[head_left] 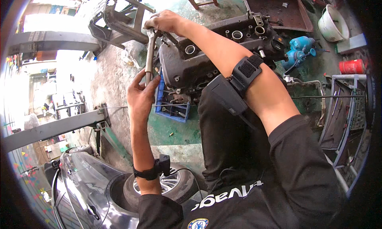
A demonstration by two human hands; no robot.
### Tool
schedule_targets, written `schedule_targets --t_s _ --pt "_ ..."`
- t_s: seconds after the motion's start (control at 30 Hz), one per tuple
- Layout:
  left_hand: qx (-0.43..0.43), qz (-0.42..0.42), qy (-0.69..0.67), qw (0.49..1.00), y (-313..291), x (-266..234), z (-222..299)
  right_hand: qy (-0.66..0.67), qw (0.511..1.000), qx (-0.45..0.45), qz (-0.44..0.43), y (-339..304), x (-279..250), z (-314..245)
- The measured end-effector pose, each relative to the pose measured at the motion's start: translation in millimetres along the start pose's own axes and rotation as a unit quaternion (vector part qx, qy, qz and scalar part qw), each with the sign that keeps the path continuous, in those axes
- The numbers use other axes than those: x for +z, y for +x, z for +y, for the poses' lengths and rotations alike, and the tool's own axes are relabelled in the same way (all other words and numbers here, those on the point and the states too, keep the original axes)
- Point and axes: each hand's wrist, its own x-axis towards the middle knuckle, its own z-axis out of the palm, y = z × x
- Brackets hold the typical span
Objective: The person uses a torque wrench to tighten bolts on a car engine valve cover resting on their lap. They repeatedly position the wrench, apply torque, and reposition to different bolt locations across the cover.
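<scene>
Ratchet wrench (150, 54), a long steel bar, stands nearly upright against the near-left end of a dark engine block (207, 58), which lies on the workshop floor over a blue plastic crate (169, 105). Right hand (165, 22) is closed in a fist over the wrench's head at the top, pressing it toward the block. Left hand (140, 95) sits lower on the bar, fingers curled around its bottom end and thumb raised alongside it. A black strap with a small box wraps the right upper arm; a black band circles the left wrist. Beyond the block lie a rusty tray (278, 8) and a white bucket (333, 24); blue jugs (300, 48) and a red can (352, 66) sit to the right. A grey car's wheel (169, 183) shows at lower left
</scene>
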Motion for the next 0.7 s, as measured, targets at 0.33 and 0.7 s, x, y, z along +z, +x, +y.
schedule_targets --t_s 0.33,0.7 --pt "-0.073 -0.092 0.059 0.991 53 -48 -8 0.194 0.971 0.114 0.080 0 16 -8" --pt "-0.239 -0.268 -0.464 0.810 14 -16 0 0.202 0.964 0.143 0.102 0 9 -6"
